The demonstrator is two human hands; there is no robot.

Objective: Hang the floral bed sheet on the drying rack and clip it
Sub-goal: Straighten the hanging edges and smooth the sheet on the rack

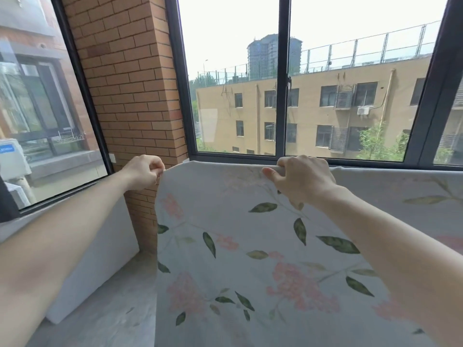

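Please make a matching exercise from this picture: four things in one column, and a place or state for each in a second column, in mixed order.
1. left hand
2. right hand
3. floral bed sheet
4. brick pillar

A. between the two windows
B. holds the sheet's top edge, further along
C. pinches the sheet's left corner
D. hangs down with leaves and pink flowers

Pairs: 1-C, 2-B, 3-D, 4-A
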